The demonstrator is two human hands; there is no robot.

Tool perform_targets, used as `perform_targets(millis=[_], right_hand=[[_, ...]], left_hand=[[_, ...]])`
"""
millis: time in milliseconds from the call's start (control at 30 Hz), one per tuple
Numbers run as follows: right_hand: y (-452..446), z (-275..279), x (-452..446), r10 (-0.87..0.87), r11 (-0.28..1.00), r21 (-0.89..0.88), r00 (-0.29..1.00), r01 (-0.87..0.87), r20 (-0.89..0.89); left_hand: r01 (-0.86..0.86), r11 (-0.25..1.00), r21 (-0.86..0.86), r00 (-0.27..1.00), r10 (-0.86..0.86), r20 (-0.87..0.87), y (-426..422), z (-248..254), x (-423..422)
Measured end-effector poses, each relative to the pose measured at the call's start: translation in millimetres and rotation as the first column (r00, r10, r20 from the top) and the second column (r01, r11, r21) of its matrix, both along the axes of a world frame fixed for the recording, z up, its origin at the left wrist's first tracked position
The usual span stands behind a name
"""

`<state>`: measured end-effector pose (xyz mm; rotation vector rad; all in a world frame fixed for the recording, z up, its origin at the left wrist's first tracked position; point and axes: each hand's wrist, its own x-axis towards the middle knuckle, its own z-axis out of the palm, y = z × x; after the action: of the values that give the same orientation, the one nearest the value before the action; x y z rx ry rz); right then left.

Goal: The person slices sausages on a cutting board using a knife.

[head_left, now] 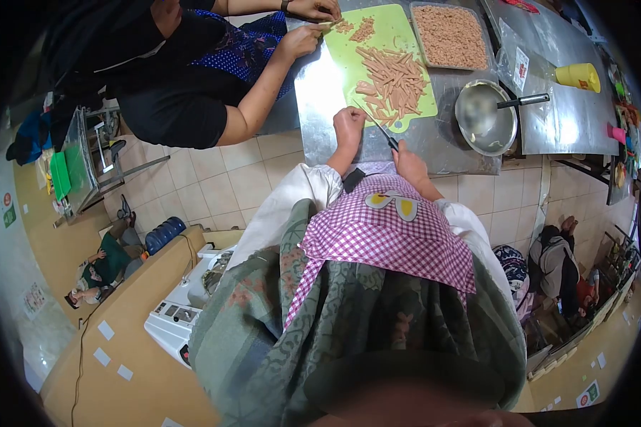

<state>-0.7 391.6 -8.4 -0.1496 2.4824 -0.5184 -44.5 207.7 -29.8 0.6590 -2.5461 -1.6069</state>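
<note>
My right hand (410, 165) is wrapped round the black handle of a knife (382, 129), its blade slanting up and left over the near edge of a green cutting board (335, 55). Close to the blade tip, my left hand (349, 127) has its fingers curled in at the board's corner; whatever is in them is hidden. Just beyond lies a heap of pinkish-brown sausage sticks (395, 82), some whole and some cut into strips. Small chopped bits (363, 30) sit farther up the board.
A co-worker's hands (303, 39) work at the board's far left corner. On the metal table (317, 139) stand a clear tub of chopped pieces (450, 6) and a steel bowl (502, 146) with a black-handled utensil (527, 101). A yellow cup (578, 77) lies on the right-hand table.
</note>
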Motion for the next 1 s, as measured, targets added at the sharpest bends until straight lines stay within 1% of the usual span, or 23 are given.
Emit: perform_targets(millis=[133, 167, 267, 367, 467, 567, 667, 767, 867, 1000], right_hand=[[-2, 2, -3, -0.007, 1.0, 0.018, 1.0, 0.006, 0.016], [-1, 3, -3, -0.006, 1.0, 0.021, 1.0, 0.005, 0.019], [1, 7, 1, -0.014, 1.0, 0.016, 0.999, 0.013, 0.029], [12, 4, 14, -0.036, 0.999, 0.006, 0.998, 0.036, 0.052], [23, 9, 23, -0.046, 0.999, 0.01, 0.994, 0.046, 0.101], [35, 8, 32, -0.047, 0.999, -0.001, 0.993, 0.047, 0.11], [37, 12, 34, -0.042, 0.996, -0.078, 0.998, 0.046, 0.057], [27, 34, 26, -0.121, 0.986, -0.109, 0.992, 0.124, 0.036], [20, 40, 17, -0.085, 0.992, -0.093, 0.996, 0.088, 0.037], [13, 28, 16, -0.044, 0.995, -0.09, 0.999, 0.046, 0.021]], left_hand=[[0.041, 0.996, -0.075, 0.995, -0.047, -0.089, 9, 6, 11], [0.032, 0.999, -0.017, 0.998, -0.033, -0.047, 10, 9, 10], [0.059, 0.994, -0.092, 0.994, -0.067, -0.086, 9, 6, 9], [0.063, 0.991, -0.116, 0.988, -0.078, -0.131, 8, -1, 10], [0.06, 0.993, -0.099, 0.989, -0.073, -0.131, 8, -2, 11], [0.07, 0.99, -0.119, 0.99, -0.084, -0.11, 6, -6, 10], [0.075, 0.991, -0.115, 0.989, -0.089, -0.116, 4, -6, 11], [0.019, 0.999, -0.034, 0.993, -0.023, -0.114, 2, -6, 15], [-0.024, 0.998, 0.062, 0.996, 0.029, -0.082, 2, -8, 12], [-0.037, 0.997, 0.062, 0.999, 0.037, 0.002, 0, -6, 7]])
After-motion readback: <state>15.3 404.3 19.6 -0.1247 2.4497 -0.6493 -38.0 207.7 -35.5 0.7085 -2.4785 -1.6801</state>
